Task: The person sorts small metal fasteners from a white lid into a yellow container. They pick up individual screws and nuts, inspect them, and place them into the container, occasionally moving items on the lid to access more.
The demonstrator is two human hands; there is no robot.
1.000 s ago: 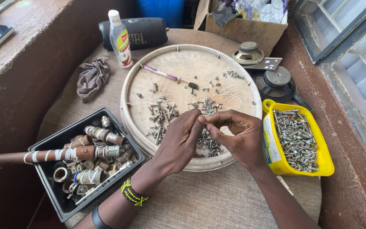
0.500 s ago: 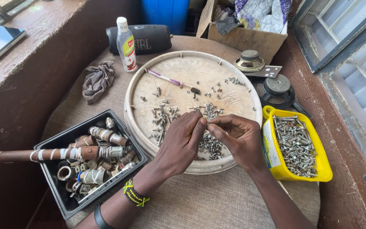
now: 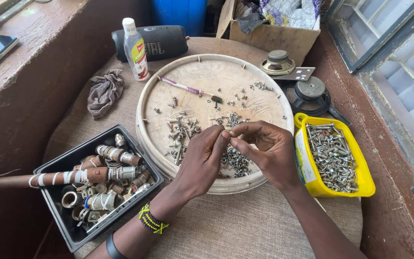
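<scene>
Head view, looking down: my left hand (image 3: 202, 160) and right hand (image 3: 269, 151) meet fingertip to fingertip above the near edge of a round pale tray (image 3: 216, 76). Both sets of fingers are pinched nearly closed around something tiny between them, likely a small screw (image 3: 229, 139); I cannot tell exactly what it is. Directly below the hands, a heap of loose screws (image 3: 235, 160) lies on the tray. A yellow tub (image 3: 334, 189) of bolts sits just right of the tray. A black bin (image 3: 73, 235) of pipe fittings sits to the left. Farther back stand a white bottle (image 3: 135, 48) and a black speaker (image 3: 161, 41).
</scene>
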